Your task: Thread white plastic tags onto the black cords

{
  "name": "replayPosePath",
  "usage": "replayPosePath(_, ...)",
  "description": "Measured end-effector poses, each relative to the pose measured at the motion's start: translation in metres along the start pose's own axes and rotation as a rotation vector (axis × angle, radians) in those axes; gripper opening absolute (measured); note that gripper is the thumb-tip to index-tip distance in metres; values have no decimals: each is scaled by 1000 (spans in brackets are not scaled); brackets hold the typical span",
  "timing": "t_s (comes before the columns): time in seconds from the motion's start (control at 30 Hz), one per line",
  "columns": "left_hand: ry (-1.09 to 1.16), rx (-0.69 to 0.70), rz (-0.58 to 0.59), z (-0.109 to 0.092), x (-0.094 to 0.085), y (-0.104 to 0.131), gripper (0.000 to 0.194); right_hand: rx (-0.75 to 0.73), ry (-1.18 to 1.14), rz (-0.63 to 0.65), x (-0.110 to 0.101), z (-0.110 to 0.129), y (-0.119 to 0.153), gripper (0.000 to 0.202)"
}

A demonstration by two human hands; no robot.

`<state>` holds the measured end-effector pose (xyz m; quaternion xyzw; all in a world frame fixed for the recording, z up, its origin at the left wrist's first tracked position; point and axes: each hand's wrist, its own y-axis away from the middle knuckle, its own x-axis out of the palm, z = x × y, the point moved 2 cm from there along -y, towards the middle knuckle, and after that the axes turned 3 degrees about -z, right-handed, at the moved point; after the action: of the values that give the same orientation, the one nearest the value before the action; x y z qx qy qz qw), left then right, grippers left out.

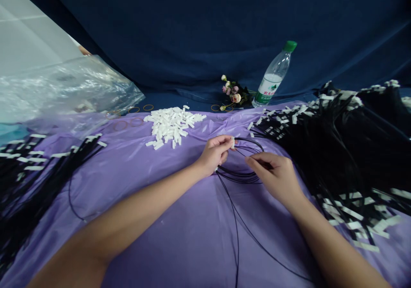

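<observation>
A thin black cable is wound into a loose coil (239, 175) above the purple cloth (180, 219). My left hand (216, 154) is closed round the coil's left side, with a small white piece (233, 142) showing at its fingertips. On the coil's right side, my right hand (276, 172) is closed with thumb and forefinger pinched on the cable. Two loose cable lengths (236, 219) hang from below the left hand toward the front edge of the view. The right hand's inner fingers are partly hidden.
White connector-like pieces (173, 123) lie piled beyond my left hand. Bundles of black cables with white ends sit at left (48, 181) and right (346, 151). Behind stand a plastic bottle (271, 80) and small flowers (234, 94). A clear plastic bag (73, 91) and rubber bands (148, 107) lie left.
</observation>
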<state>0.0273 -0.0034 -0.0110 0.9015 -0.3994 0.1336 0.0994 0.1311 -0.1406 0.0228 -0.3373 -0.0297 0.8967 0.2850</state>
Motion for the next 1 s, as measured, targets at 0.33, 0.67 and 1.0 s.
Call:
replayPosePath(0.33,-59,42,4,-2,2,4,21,194,-197,-41,-1,-4,-6,31)
replayPosePath(0.67,-103,106,-13,-2,4,7,23,417,-488,38,1,-4,-6,30)
replayPosePath(1.0,-170,168,-30,-2,2,10,21,865,-937,281,2,-2,0,25)
